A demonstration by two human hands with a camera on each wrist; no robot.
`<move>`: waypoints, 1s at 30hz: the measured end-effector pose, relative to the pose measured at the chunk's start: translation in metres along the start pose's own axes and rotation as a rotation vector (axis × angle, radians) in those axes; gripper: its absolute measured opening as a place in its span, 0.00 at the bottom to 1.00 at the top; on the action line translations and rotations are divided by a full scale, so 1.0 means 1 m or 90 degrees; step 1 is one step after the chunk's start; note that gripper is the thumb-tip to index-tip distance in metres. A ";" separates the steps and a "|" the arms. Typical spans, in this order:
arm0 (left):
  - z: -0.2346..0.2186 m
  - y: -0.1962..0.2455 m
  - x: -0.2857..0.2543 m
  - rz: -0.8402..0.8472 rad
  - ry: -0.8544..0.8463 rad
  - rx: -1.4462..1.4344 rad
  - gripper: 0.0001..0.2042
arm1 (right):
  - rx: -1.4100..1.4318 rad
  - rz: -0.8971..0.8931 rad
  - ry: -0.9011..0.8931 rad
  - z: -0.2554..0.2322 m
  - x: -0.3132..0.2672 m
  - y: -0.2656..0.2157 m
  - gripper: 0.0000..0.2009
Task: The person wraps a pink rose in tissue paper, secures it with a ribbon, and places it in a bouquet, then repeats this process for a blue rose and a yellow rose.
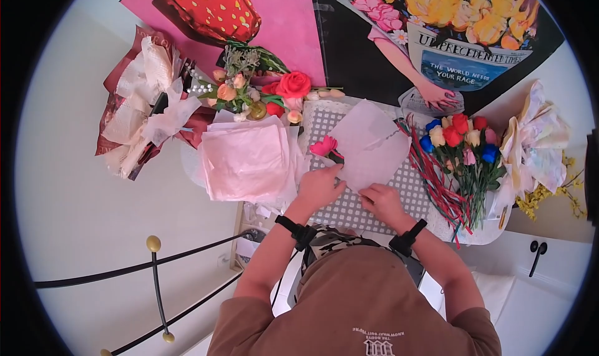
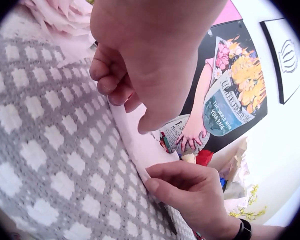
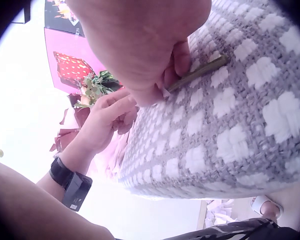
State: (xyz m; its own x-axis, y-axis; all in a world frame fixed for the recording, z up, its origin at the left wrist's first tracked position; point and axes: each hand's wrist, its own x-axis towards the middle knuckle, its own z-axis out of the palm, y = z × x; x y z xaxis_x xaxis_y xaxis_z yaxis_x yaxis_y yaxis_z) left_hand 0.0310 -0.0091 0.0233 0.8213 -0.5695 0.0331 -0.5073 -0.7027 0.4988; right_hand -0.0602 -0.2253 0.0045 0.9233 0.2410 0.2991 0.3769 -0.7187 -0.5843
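A pale pink sheet of wrapping paper (image 1: 368,141) lies on the grey-and-white checked cloth (image 1: 409,190). On its left edge rests a bright pink flower (image 1: 323,146), bloom pointing away from the person. My left hand (image 1: 321,186) is just below the bloom, with curled fingers and thumb at the paper's edge. Thumb and forefinger of my right hand (image 2: 192,192) pinch the paper's near edge. From under that hand a green stem (image 3: 205,70) sticks out over the cloth. The fingers hide the part of the stem between them.
A stack of pink paper (image 1: 243,159) lies at left, with roses (image 1: 293,86) and greenery behind it. To the right are red ribbons (image 1: 437,181), mixed roses (image 1: 458,134) and a wrapped bouquet (image 1: 540,137). Dark red wrapping (image 1: 121,84) stands far left.
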 end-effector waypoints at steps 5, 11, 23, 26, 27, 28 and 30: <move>-0.013 -0.009 0.013 -0.112 -0.110 0.084 0.36 | -0.074 -0.031 -0.017 0.001 -0.001 -0.001 0.07; -0.021 -0.002 0.028 -0.136 -0.149 0.110 0.36 | -0.205 -0.073 -0.039 0.004 0.001 -0.012 0.05; -0.035 -0.007 0.044 -0.161 -0.136 0.068 0.35 | -0.241 -0.052 -0.074 0.004 -0.003 -0.014 0.06; -0.027 -0.024 0.042 -0.128 -0.079 -0.025 0.36 | -0.160 -0.026 -0.067 0.004 -0.005 -0.013 0.06; -0.034 -0.020 0.040 -0.129 -0.079 -0.025 0.36 | -0.160 -0.026 -0.068 0.004 -0.004 -0.013 0.06; -0.047 -0.010 0.036 -0.151 -0.087 -0.074 0.34 | -0.118 0.006 -0.069 0.003 -0.003 -0.015 0.06; -0.050 0.000 0.022 -0.172 -0.096 -0.122 0.31 | -0.077 0.039 -0.069 0.002 0.001 -0.017 0.06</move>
State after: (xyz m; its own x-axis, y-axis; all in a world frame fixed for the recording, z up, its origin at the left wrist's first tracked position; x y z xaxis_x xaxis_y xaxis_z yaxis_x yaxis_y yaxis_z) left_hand 0.0623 -0.0005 0.0671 0.8642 -0.4409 -0.2423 -0.2077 -0.7514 0.6263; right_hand -0.0656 -0.2114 0.0136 0.9493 0.2584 0.1788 0.3139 -0.8056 -0.5025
